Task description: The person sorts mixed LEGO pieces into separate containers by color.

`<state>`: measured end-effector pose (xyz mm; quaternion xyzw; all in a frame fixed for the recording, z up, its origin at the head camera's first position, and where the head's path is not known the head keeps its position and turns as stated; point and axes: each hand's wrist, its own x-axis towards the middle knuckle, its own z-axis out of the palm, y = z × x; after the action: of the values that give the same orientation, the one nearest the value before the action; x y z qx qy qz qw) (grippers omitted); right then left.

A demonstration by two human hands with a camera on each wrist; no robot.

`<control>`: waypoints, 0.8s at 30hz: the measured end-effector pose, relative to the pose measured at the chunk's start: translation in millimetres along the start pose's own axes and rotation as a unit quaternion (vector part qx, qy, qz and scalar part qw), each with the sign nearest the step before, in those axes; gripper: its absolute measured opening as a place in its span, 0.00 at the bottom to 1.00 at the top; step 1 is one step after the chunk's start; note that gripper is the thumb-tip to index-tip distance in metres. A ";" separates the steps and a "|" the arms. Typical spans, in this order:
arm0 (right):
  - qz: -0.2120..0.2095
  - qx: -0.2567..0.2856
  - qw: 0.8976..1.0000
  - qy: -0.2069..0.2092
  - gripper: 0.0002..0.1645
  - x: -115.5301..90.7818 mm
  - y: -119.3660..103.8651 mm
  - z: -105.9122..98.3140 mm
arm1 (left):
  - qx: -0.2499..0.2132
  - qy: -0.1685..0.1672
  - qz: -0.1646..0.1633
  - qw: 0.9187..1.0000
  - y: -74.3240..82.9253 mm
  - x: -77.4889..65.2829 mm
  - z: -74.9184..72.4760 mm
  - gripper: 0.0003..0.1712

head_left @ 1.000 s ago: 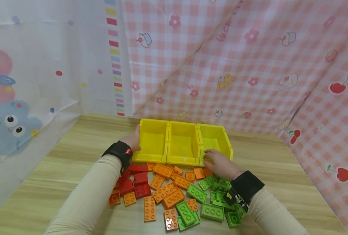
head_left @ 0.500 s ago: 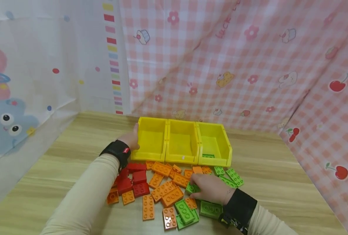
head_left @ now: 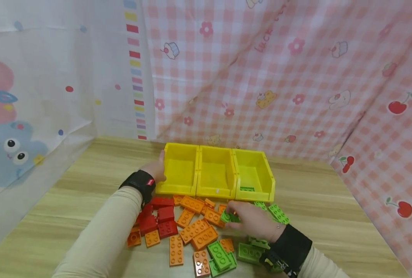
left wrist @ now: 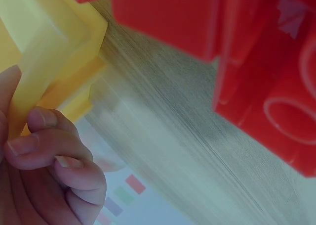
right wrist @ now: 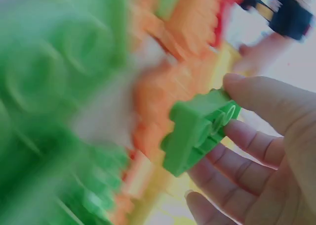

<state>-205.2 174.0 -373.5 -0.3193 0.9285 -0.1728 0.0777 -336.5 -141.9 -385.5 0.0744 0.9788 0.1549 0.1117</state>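
Now a green brick [right wrist: 187, 131] is in the right hand [head_left: 252, 220], pinched by thumb and fingertips, beside orange bricks [head_left: 193, 230]; blur hides if it's off the pile; the left hand [head_left: 155, 170] grips the left yellow bin [head_left: 176, 189]; this seems the picking-up step; next needs a lift toward the right yellow bin [head_left: 256, 196].

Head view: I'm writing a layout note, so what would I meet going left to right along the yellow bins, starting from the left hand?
Left hand → left yellow bin → middle yellow bin → right yellow bin.
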 end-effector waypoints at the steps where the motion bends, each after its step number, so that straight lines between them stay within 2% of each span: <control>1: 0.003 -0.001 1.000 0.017 0.14 0.0 1.4 -6.3 | 0.001 0.000 0.002 1.000 0.7 0.0 -0.7 0.58; 6: 0.052 -0.008 0.993 0.101 0.16 0.8 24.9 -35.1 | 0.000 0.006 0.011 1.000 3.5 0.4 -2.2 0.58; 9: 0.075 -0.004 0.989 0.129 0.17 6.1 48.6 -42.8 | 0.002 0.011 0.008 1.000 2.9 1.5 -1.7 0.57; 14: 0.081 -0.044 0.987 0.129 0.16 24.5 76.2 -38.2 | 0.005 0.013 -0.002 1.000 -0.8 1.6 -0.8 0.57; 17: 0.078 -0.079 0.987 0.120 0.15 38.8 84.6 -29.5 | -0.002 0.012 -0.001 1.000 -2.5 0.0 0.0 0.57; 24: 0.092 -0.098 0.987 0.088 0.14 64.1 97.4 -16.0 | -0.008 0.022 0.004 1.000 -1.9 -0.1 5.6 0.58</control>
<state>-314.6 210.4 -396.9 -0.2223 0.9695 -0.1011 -0.0208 -335.2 -142.1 -391.3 0.0735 0.9794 0.1651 0.0900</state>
